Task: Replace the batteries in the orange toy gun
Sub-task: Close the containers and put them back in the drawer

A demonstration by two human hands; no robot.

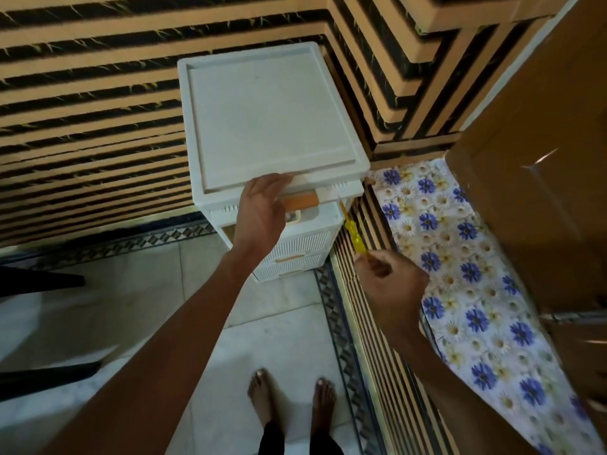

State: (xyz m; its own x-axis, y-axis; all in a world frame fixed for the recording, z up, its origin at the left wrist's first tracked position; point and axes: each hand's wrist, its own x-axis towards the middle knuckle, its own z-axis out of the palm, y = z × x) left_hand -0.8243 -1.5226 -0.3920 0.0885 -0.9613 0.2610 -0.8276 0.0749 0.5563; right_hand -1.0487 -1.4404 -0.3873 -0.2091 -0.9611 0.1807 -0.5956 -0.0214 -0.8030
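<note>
Pale tiled floor (138, 310) with patterned border; striped tan-and-black wall panelling behind. Nearest: two bare feet (290, 399). Right hand (392, 284) — closed around the handle end of a yellow screwdriver (353, 234), shaft pointing up toward the drawer corner. Left hand (262, 211) — fingers spread, flat against the front of the top drawer (331, 192) of a white plastic drawer unit (269, 119), beside its orange handle (300, 201). Right of this, a blue-flowered covering (460, 257) and a cardboard box (542, 159). Orange toy gun: not visible.

floor (138, 310): pale tiles | drawer unit (272, 126) standing on it
</note>
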